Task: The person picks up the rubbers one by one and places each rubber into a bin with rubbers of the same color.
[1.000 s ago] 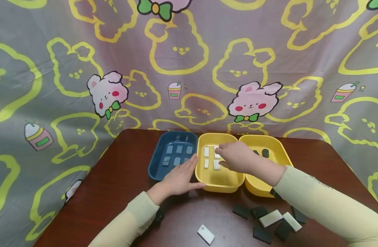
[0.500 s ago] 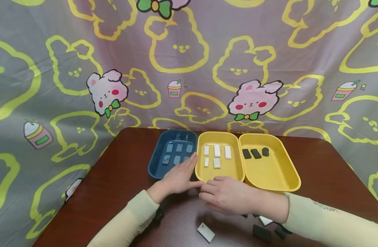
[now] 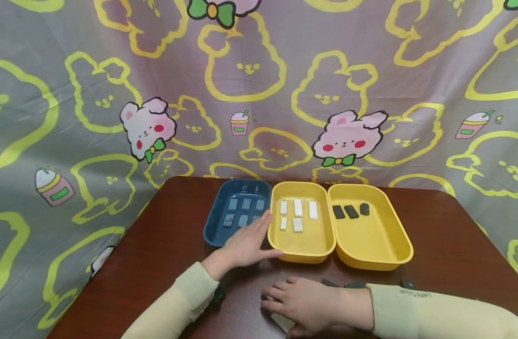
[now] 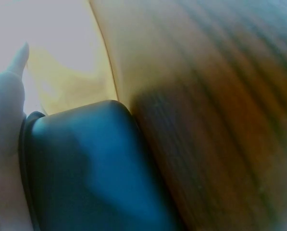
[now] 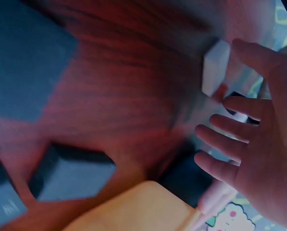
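My left hand (image 3: pixel 246 245) rests with fingers extended across the meeting rims of the blue box (image 3: pixel 211 235) and the middle yellow box (image 3: pixel 303 258), its thumb along the yellow front edge. Over the table in front, my right hand (image 3: pixel 303 301) hovers above a white rectangular block (image 3: pixel 282 322), which it partly covers. In the right wrist view the same white block (image 5: pixel 215 67) lies beyond the spread thumb and fingers, with a gap showing. Several white blocks (image 3: pixel 298 225) lie in two rows inside the middle box.
A second yellow box (image 3: pixel 379 265) at the right holds three black pieces (image 3: pixel 351 211). Several pale grey-looking pieces (image 3: pixel 228 220) lie in the blue box. Dark blocks (image 5: pixel 71 175) lie on the brown table near the right forearm, partly hidden. A patterned curtain (image 3: pixel 259 94) hangs behind.
My right hand has left the middle yellow box, where another white block now lies uncovered, and has come down toward the white block on the table. The left hand stays put.
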A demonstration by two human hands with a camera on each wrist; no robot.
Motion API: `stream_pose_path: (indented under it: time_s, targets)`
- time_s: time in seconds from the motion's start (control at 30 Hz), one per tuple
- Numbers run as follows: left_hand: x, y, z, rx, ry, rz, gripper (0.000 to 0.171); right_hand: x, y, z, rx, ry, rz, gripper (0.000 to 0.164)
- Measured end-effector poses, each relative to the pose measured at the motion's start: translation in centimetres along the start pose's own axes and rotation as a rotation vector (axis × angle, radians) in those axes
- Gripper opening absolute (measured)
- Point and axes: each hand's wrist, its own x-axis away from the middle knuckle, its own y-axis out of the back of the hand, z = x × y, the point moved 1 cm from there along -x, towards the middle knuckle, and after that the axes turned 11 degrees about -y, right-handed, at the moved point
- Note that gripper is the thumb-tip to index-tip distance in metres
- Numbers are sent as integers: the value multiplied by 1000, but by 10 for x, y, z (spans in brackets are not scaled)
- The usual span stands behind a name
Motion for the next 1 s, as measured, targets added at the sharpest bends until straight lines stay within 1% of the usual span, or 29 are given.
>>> stream_pose_path:
  time_s: [0.07,0.1,0.17,0.2,0.27,0.3,0.37,0.43,0.5,0.63,0.83,0.9,1.0]
  targets:
    - [0,0,0,2,-6,-2,110,-1,-13,-2,4,3,24,64]
    - [0,0,-1,3,-7,-3,111,-3,-26,-4,5,7,25,62]
    - [0,0,-1,1,-11,-6,111,-7,-52,-9,-9,18,14,61]
    - [0,0,-1,0,-11,-5,111,-8,-56,-8,-11,14,13,60]
    - [0,0,-1,2,-10,-5,110,-12,-76,-12,-26,23,-22,57]
    - [0,0,-1,2,-9,-5,110,-12,-73,-10,-34,24,-31,54]
    - [0,0,-1,3,-6,-6,110,-10,-56,-5,-41,31,-44,47]
    - [0,1,-1,6,-7,-7,111,-6,-36,0,-55,42,-55,42]
    - [0,1,-1,4,-9,-8,111,-3,-10,6,-58,47,-49,36]
    - [1,1,-1,5,-9,-7,112,-3,-1,9,-54,44,-47,35]
    - [1,2,-2,15,-5,-8,112,-3,0,9,-40,40,-57,33]
    - [1,2,-2,17,-6,-9,111,-1,2,8,-46,38,-72,33]
    - [1,1,-2,17,-8,-11,109,2,7,6,-36,30,-122,36]
